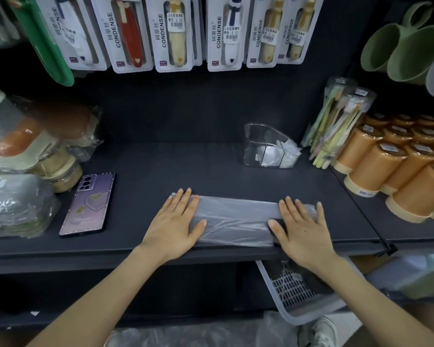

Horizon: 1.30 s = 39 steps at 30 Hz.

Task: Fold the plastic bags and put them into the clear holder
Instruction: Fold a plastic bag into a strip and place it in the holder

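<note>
Nearest, under the right wrist and below the shelf's front edge, a white slotted plastic basket (293, 294); contents too blurred to tell. Next, both hands flat and palm down: left hand (176, 221) open, fingers straight and slightly spread, pressing the left end of a translucent plastic bag folded into a long flat strip (236, 219); right hand (303, 229) likewise open, fingers straight, bearing down on the strip's right end; nothing gripped or pinched by either. Held so, seemingly, to flatten the slippery film, push out air and stop the fold springing open ahead of another fold. Strip laid along the front of the dark matte shelf (161, 166), spanning the gap between the hands and partly beneath both. Well to the left of the left hand, a purple phone lying face down (88, 204), clear of the work. Farther back, beyond the right hand's fingertips and well apart from them, the clear plastic holder (254, 136), with white folded bags already inside; probably set there for an easy forward reach once this strip is small enough.
</note>
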{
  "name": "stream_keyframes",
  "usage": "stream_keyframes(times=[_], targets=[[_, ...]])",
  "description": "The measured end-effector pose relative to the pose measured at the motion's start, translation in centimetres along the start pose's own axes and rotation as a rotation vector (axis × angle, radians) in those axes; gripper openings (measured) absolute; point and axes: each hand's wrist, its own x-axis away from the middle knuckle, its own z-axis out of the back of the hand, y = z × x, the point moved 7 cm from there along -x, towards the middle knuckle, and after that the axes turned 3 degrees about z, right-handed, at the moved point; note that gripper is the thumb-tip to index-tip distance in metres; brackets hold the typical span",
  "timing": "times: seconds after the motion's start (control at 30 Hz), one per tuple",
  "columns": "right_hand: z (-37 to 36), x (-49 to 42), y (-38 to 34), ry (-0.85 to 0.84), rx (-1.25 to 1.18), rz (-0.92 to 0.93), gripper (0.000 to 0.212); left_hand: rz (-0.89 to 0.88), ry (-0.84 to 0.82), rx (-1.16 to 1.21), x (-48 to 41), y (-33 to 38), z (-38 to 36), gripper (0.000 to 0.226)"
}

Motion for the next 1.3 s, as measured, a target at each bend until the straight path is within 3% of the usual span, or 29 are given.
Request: stream_keyframes(times=[0.07, 0.17, 0.27, 0.37, 0.43, 0.53, 0.7, 0.8, 0.87, 1.0, 1.2, 1.3], targets=[[1.6, 0.4, -1.1, 0.111, -0.058, 0.053, 0.111, -0.004, -0.005, -0.011, 0.0, 0.0, 0.0, 0.096], [3.8, 1.7, -5.8, 0.373, -0.051, 0.339, 0.07, -0.005, -0.032, -0.007, 0.0, -0.2, -0.2, 0.096], [3.6, 2.8, -8.5, 0.563, -0.046, 0.557, 0.042, 0.013, -0.068, 0.103, -0.2, -0.9, -0.4, 0.094], [3.2, 2.8, -8.3, 0.661, -0.121, 0.608, 0.029, 0.023, -0.043, 0.344, -0.1, -1.3, 0.2, 0.078], [2.9, 2.9, -8.2, 0.686, -0.155, 0.622, 0.029, 0.027, 0.093, 0.531, 0.4, -1.9, 1.5, 0.068], [3.1, 2.5, -7.8, 0.648, -0.218, 0.599, 0.029, -0.058, 0.244, 0.65, 1.9, -2.4, 3.2, 0.054], [4.0, 0.4, -7.0, 0.433, -0.425, 0.483, 0.036, -0.031, 0.072, 0.719, 2.4, -3.1, 2.9, 0.022], [4.5, -1.7, -6.5, 0.215, -0.566, 0.366, 0.028, 0.094, 0.096, 0.778, 1.4, -3.9, 3.0, 0.005], [4.7, -3.0, -6.3, 0.099, -0.593, 0.325, 0.022, 0.152, 0.157, 0.775, 0.8, -4.3, 3.1, 0.013], [4.8, -5.0, -6.2, -0.07, -0.79, 0.28, 0.03, 0.21, 0.216, 0.648, -0.1, -4.2, 3.5, 0.026], [4.4, -6.7, -4.0, -0.069, -0.805, 0.136, 0.017, 0.3, 0.172, 0.632, -1.0, -4.7, 3.0, 0.035], [4.0, -7.4, -3.9, -0.077, -0.756, 0.099, 0.017, 0.35, 0.154, 0.681, -0.9, -4.5, 3.0, 0.021]])
